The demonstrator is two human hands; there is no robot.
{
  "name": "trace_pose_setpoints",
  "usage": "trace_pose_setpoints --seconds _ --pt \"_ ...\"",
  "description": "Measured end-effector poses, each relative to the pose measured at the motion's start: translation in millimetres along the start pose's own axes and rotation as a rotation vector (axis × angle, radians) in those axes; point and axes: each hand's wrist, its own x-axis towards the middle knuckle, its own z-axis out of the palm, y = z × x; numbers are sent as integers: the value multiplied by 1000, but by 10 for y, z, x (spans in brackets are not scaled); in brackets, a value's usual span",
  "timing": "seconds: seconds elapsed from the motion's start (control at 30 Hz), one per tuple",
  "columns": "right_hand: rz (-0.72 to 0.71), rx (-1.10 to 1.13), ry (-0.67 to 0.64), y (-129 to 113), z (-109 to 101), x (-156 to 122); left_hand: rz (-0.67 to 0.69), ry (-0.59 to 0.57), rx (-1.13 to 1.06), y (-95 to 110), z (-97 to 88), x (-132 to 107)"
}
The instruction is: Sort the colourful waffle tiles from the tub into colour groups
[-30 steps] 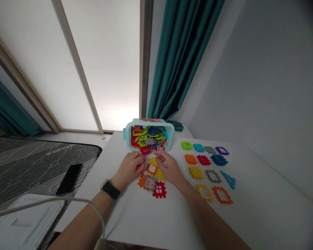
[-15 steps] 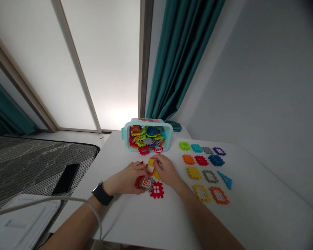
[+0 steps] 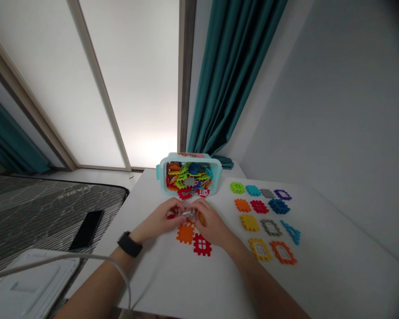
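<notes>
My left hand [image 3: 161, 218] and my right hand [image 3: 209, 221] meet over the white table [image 3: 193, 283], fingers pinched together on a grey window piece [image 3: 188, 214] held just above the surface. An orange tile [image 3: 185, 233] and a red window tile [image 3: 202, 244] lie flat below the hands. A bit of yellow tile peeks out under my right hand. A pale blue box [image 3: 189, 176] lies on its side behind the hands, full of several coloured tiles, some spilling out at its mouth.
Several tiles sit in rows to the right, among them a green tile [image 3: 237, 187], a blue tile [image 3: 279, 206] and an orange window tile [image 3: 283, 252]. A black phone [image 3: 86, 224] lies on the mattress at left. A white cable [image 3: 86, 257] crosses my left forearm.
Both hands have lifted the grey window piece off the orange tile and brought it up between them, nearer the box. The orange tile now lies uncovered.
</notes>
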Motion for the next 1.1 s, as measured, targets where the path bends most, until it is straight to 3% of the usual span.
trace_pose_setpoints --seconds 0.1,0.2,0.33,0.47,0.57,0.67,0.8,0.93,1.1 --pt "58 45 29 -50 55 10 -96 67 -213 -41 45 25" --pt "228 194 99 -40 138 21 -164 95 -363 -40 86 45" --pt "391 509 131 -18 188 36 -196 116 -430 -19 120 51" --pt "469 612 146 -47 154 48 -168 203 -376 -54 171 59" --pt "455 608 147 -67 147 54 -128 335 -238 -93 210 72" --pt "383 529 175 -63 167 59 -112 307 -206 -95 233 80" --pt "226 330 231 -45 178 53 -147 252 -354 -58 255 82" --pt "110 208 193 -60 173 34 -196 312 -502 -62 280 98" --pt "106 114 312 -74 170 19 -322 410 -706 -78 266 107"
